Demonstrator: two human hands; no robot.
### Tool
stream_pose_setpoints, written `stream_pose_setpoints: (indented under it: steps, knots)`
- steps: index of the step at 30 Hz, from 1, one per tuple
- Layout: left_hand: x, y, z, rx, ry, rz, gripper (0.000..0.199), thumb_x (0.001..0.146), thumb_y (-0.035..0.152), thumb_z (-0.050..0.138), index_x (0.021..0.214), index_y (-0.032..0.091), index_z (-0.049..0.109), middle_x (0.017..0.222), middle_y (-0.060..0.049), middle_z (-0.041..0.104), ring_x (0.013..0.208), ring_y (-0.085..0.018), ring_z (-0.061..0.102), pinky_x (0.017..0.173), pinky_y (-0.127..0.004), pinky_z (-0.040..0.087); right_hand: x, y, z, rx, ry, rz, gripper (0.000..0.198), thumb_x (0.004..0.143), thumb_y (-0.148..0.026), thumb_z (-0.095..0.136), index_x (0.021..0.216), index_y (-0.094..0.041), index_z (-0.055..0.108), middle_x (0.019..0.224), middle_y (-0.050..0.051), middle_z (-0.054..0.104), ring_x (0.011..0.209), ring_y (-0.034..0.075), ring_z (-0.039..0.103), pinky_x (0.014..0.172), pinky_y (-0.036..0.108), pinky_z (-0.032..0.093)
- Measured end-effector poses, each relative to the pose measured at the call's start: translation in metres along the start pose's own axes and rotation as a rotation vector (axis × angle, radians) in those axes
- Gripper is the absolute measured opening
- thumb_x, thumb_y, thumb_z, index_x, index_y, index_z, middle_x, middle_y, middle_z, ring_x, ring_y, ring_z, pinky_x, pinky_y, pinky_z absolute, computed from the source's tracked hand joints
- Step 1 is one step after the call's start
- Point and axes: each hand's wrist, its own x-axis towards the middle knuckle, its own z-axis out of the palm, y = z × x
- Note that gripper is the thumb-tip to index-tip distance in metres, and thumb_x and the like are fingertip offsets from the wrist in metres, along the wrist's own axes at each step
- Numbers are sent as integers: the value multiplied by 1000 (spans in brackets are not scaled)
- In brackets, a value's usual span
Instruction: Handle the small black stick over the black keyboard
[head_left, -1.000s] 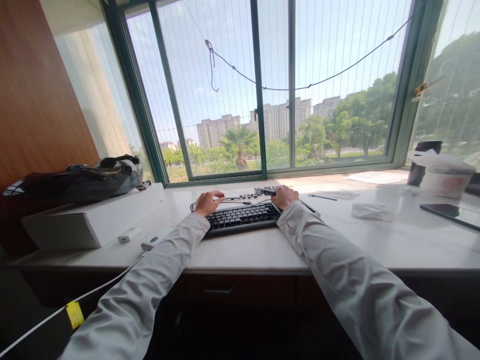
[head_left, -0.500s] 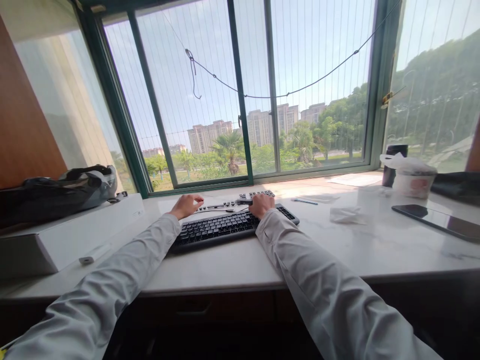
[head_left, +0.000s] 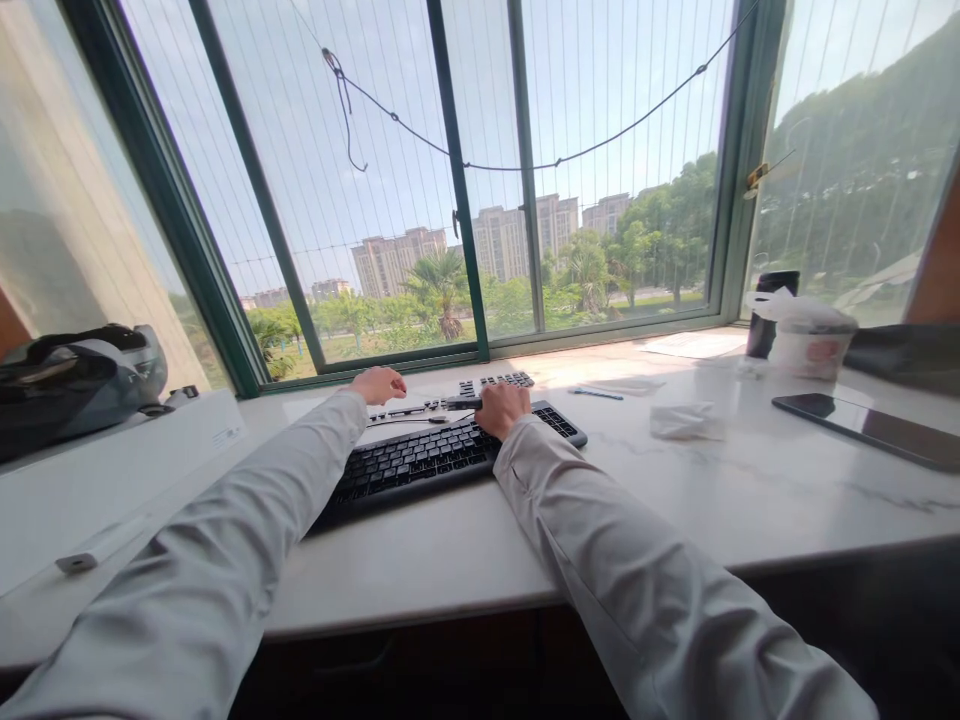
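Note:
On the white marble-patterned desk lies a black keyboard (head_left: 420,458), part of its rows showing bare spots. My right hand (head_left: 502,408) is closed over its rear right part, gripping a short dark stick-like tool (head_left: 465,403) that points left; its exact kind does not show. Behind the keyboard's left end hovers my left hand (head_left: 379,385), fingers curled together above the loose keys; whatever may be in them is too small to make out. Loose black keycaps (head_left: 495,384) stand in rows behind the keyboard. A thin dark cable (head_left: 409,421) lies between these rows and the keyboard.
To the right are a crumpled tissue (head_left: 686,420), a blue pen-like stick (head_left: 598,394), a dark tablet (head_left: 862,428), a bagged tub (head_left: 810,345) and a black cup (head_left: 772,300). A white box (head_left: 150,470) with a dark bag on it stands left. Windows close off the back.
My view has shifted, so the desk sits further left and the box lower. My left hand has moved right over the loose keycaps, its fingers drawn together. My right hand still holds the dark tool.

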Motion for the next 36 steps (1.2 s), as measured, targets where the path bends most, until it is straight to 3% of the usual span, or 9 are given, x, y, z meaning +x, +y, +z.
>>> stream_pose_setpoints:
  steps: [10, 21, 27, 36]
  knots:
    - [30, 9, 24, 101, -56, -59, 36, 69, 50, 67, 96, 28, 73, 104, -3, 73, 72, -17, 67, 72, -24, 46, 2, -3, 2, 9, 30, -10, 22, 75, -24, 55, 88, -14, 70, 87, 14, 70, 82, 23, 66, 70, 31, 45]
    - [31, 19, 32, 121, -118, -25, 33, 71, 51, 66, 93, 27, 73, 104, -1, 73, 77, -15, 66, 69, -21, 44, 2, -2, 4, 13, 28, -6, 23, 76, -24, 55, 89, -14, 71, 89, 14, 71, 82, 22, 65, 71, 31, 45]
    - [32, 17, 37, 141, -96, -15, 29, 71, 49, 67, 90, 27, 74, 104, -1, 72, 91, -18, 65, 76, -21, 44, 3, -4, 6, 13, 33, 1, 23, 76, -24, 56, 91, -14, 71, 91, 15, 71, 84, 23, 65, 74, 32, 45]
    - [29, 16, 34, 131, -121, 29, 30, 75, 48, 62, 93, 27, 74, 107, 0, 72, 69, -13, 63, 67, -20, 43, 3, -4, 6, 12, 22, 2, 23, 76, -22, 55, 92, -14, 70, 93, 15, 70, 85, 23, 65, 75, 33, 44]
